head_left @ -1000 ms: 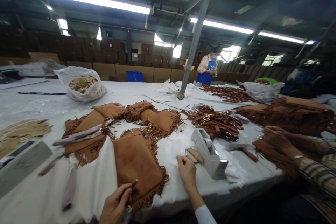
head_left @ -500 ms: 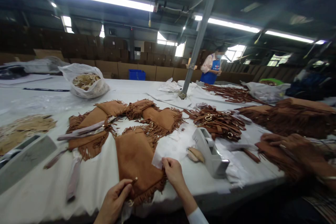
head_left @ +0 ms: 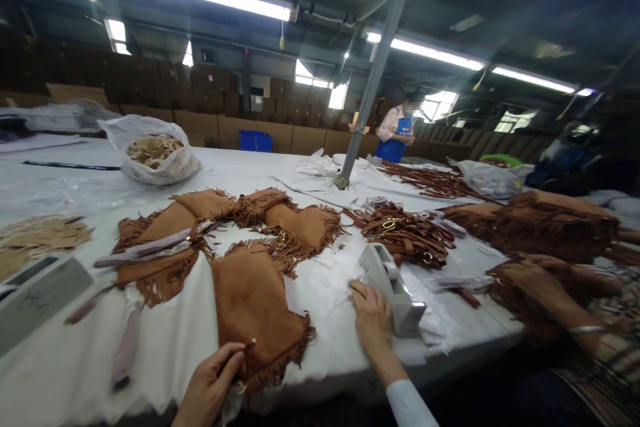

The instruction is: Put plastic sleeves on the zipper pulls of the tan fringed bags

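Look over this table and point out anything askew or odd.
The straps beyond the gray tape dispenser look untidy, heaped in a tangle. A white slip sits crooked at the nearest brown bag's right edge. Nothing looks clearly damaged.

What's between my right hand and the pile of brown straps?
In the head view, the gray tape dispenser stands between your right hand and the straps.
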`<state>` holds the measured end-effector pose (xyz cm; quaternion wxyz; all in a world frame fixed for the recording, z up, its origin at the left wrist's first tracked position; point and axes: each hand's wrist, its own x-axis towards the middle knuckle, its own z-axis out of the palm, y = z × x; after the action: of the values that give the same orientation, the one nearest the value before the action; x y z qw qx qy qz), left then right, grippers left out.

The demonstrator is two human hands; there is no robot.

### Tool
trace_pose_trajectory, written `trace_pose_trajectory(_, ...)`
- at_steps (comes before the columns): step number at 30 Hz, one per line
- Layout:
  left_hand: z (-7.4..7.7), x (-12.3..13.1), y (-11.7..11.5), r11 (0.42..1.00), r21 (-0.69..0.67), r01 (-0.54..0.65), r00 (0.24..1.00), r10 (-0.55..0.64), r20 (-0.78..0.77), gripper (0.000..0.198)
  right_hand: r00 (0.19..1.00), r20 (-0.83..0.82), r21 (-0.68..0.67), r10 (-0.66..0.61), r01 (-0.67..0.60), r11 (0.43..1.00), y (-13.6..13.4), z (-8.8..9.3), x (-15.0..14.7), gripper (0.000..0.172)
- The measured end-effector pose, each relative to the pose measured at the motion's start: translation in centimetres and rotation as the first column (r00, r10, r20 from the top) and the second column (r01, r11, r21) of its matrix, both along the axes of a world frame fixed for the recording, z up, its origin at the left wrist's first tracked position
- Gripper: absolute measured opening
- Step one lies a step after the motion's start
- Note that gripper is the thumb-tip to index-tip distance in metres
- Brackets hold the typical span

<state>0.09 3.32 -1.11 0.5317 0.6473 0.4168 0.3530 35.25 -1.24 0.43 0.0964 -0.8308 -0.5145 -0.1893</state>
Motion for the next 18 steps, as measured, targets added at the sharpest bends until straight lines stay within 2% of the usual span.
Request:
trace_pose_trajectory(3,0.1,0.0,-0.1,1.000,0.003,-0.012,1.000,0.012,0.014,0.042,0.995,-0.090,0.055,0.039,-0.034,0.998,0.2,0.0,0.4,0.027)
trace_pose_trajectory(7,0.2,0.1,0.0,1.000,0.006,-0.013,1.000,0.013,-0.003,0.043,0.991,-0.130,0.187,0.028,-0.003,0.982,0.6,1.5,-0.6,0.021)
trace_pose_trajectory(10,0.1,0.2,0.2,1.000,0.008,-0.005,1.000,0.005,-0.028,0.044,0.975,-0.180,0.226,0.130,-0.088,0.970,1.2,2.9,-4.0,0.030)
trace_pose_trajectory(13,0.1,0.2,0.3,1.000,0.014,-0.003,0.999,0.004,-0.033,0.045,0.946,-0.239,0.150,0.217,-0.185,0.971,2.5,3.9,-8.9,0.041)
trace_pose_trajectory(16,0.4,0.3,0.2,1.000,0.017,-0.008,1.000,0.008,-0.024,0.046,0.928,-0.298,0.065,0.223,-0.213,0.975,4.4,4.5,-13.2,0.035)
trace_pose_trajectory(18,0.7,0.3,0.1,1.000,0.025,-0.010,1.000,0.010,-0.016,0.045,0.875,-0.434,0.047,0.213,-0.214,0.976,5.6,4.6,-14.5,0.028)
